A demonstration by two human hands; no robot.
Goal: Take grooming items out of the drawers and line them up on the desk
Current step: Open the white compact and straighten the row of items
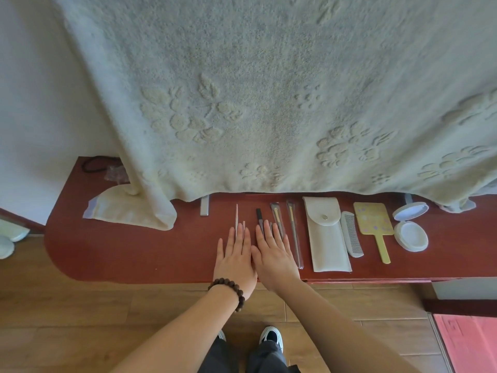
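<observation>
Flat hands (255, 254) on desk (134, 251)

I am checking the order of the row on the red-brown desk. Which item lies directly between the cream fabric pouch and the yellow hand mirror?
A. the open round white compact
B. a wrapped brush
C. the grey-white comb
C: the grey-white comb lies between the cream fabric pouch and the yellow hand mirror.
</observation>
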